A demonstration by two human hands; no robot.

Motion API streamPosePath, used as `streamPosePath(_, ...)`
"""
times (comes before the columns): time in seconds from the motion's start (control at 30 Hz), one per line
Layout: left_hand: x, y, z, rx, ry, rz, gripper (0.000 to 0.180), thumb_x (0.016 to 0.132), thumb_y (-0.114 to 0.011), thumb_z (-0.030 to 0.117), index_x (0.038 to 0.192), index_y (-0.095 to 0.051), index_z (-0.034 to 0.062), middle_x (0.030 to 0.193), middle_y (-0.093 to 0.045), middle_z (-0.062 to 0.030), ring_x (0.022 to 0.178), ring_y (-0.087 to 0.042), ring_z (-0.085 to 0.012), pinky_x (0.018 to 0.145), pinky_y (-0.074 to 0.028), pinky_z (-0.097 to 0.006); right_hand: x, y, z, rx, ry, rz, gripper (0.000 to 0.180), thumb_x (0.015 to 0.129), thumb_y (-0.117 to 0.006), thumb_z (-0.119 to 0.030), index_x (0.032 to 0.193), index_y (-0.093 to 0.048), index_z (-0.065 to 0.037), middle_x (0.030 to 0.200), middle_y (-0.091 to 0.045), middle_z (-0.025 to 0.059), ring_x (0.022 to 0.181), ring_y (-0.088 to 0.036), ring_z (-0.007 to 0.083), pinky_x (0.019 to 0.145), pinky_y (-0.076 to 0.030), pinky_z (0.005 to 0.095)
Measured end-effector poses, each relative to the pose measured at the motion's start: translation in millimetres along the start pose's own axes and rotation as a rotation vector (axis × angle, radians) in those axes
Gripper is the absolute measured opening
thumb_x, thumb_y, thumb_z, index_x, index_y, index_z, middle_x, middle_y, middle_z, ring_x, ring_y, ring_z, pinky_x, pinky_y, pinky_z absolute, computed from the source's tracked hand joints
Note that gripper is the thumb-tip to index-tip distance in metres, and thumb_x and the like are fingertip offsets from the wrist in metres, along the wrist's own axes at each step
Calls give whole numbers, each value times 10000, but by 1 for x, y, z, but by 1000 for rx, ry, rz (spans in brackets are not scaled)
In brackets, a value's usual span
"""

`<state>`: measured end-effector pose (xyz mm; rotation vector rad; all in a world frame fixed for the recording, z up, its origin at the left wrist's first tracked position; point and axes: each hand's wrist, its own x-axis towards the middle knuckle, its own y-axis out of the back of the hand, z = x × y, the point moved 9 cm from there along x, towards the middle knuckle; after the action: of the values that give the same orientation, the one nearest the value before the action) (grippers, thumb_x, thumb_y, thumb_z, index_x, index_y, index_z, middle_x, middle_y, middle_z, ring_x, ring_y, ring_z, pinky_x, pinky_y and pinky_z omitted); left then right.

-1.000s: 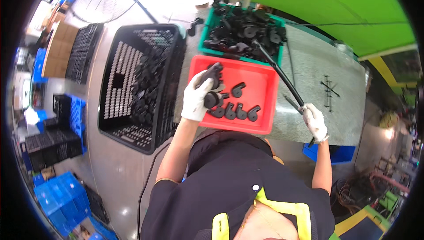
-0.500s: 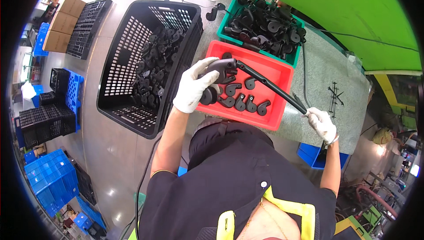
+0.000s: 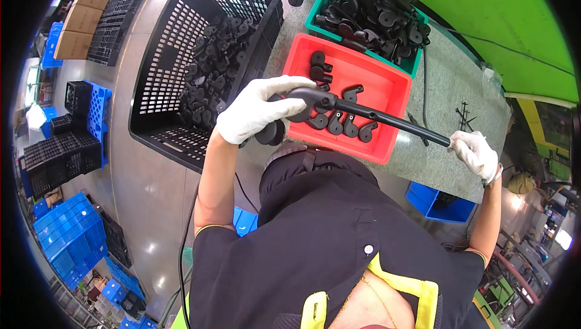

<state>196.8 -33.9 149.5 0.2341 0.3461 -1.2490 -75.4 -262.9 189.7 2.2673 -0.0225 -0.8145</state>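
In white work gloves, both my hands hold a black tube point(image 3: 387, 120) across the red tray point(image 3: 390, 90). My left hand point(image 3: 257, 111) is wrapped round a black curved plastic part point(image 3: 311, 96) at the tube's left end; this part meets the tube, but how they fit together cannot be made out. The tube's far right end is gripped by my right hand point(image 3: 476, 154). Several loose black curved parts with round ends point(image 3: 366, 131) lie in the tray below the tube. Some black round pieces point(image 3: 269, 133) show under my left hand, partly hidden.
A green bin point(image 3: 417, 56) heaped with black parts stands behind the tray. At the left is a large black perforated crate point(image 3: 163, 69) with more black parts. Thin black pieces point(image 3: 465, 116) lie on the grey worktop point(image 3: 448, 99). A blue bin point(image 3: 439, 203) sits beneath its front edge.
My right hand has moved right and upward, so the tube lies flatter. My left hand has shifted slightly left with the curved part. The view has shifted a little as well.
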Motion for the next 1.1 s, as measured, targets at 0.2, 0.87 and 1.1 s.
streamPosePath(0.2,-2,-4,0,15,-19,-8,355,810,-636,112,1153,-611,28,878,-615,-21,678,-548,-71,609,-467,-229,3,4,-9,15,-41,-12,203,912,-507,-189,848,-618,-32,575,-506,87,508,-498,162,527,-409,304)
streamPosePath(0.87,-1,-18,18,54,-10,-28,368,757,-655,44,1124,-634,23,910,-626,-10,773,-550,-62,693,-446,-218,-18,10,-2,-53,-76,55,203,895,-523,-196,761,-596,-62,533,-501,78,464,-511,212,500,-394,317)
streamPosePath(1.1,26,-35,78,-17,-230,-62,325,763,-665,37,1082,-610,6,948,-610,-32,811,-582,-74,706,-478,-231,-64,52,-10,-114,-123,294,202,887,-516,-183,754,-583,-46,540,-501,93,478,-502,217,520,-389,323)
